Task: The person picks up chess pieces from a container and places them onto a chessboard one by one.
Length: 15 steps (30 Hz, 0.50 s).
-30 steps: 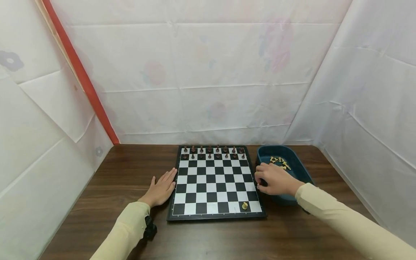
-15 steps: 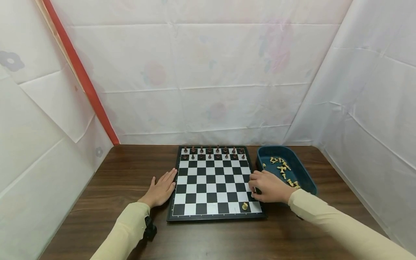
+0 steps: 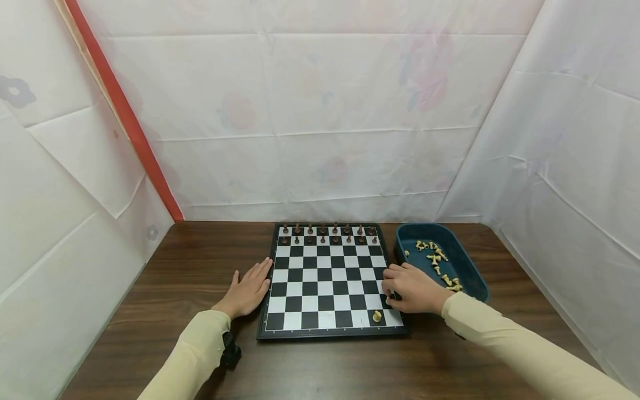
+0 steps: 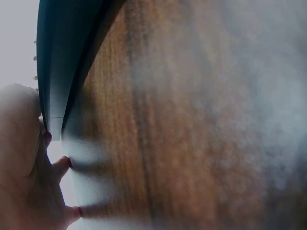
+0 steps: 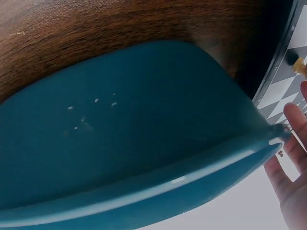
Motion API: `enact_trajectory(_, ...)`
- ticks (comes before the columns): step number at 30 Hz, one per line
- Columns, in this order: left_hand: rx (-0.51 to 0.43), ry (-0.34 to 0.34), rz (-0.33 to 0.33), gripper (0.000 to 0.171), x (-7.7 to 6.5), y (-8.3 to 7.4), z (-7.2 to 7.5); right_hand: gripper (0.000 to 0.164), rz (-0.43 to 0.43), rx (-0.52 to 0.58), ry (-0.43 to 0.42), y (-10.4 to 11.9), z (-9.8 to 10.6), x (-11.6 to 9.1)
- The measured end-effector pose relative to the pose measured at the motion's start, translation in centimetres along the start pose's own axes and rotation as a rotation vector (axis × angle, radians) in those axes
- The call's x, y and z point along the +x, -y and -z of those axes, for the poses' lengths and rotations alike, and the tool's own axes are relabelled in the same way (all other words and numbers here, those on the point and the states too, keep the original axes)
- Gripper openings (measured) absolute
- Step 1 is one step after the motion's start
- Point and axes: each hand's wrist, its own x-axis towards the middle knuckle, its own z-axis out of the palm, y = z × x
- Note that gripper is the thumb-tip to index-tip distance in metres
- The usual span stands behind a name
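A black-and-white chessboard (image 3: 333, 303) lies on the dark wood table, two rows of dark red chess pieces (image 3: 322, 229) along its far side. One cream chess piece (image 3: 377, 316) stands near the front right corner. My left hand (image 3: 246, 291) rests flat beside the board, fingertips against its left edge. My right hand (image 3: 412, 288) reaches over the right edge with curled fingers, pinching a cream chess piece (image 5: 300, 66) close over the second square from the front. From the head this piece is hidden behind the fingers; the right wrist view shows only part of it.
A blue tray (image 3: 470, 266) stands right of the board, under my right forearm, with several cream chess pieces (image 3: 434, 258) lying loose in it. White sheeting (image 3: 320, 111) hangs behind the table and along both sides.
My right hand has moved left from the tray's near side onto the board's right edge, uncovering more pieces in the tray, then held nearly still. The left hand stays put.
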Motion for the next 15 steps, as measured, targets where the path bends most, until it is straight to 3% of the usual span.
enact_trajectory(15,0.002,0.009,-0.004,0.053,-0.07,-0.01,0.05,0.019,0.003,-0.02,-0.004,-0.06,0.04,-0.1)
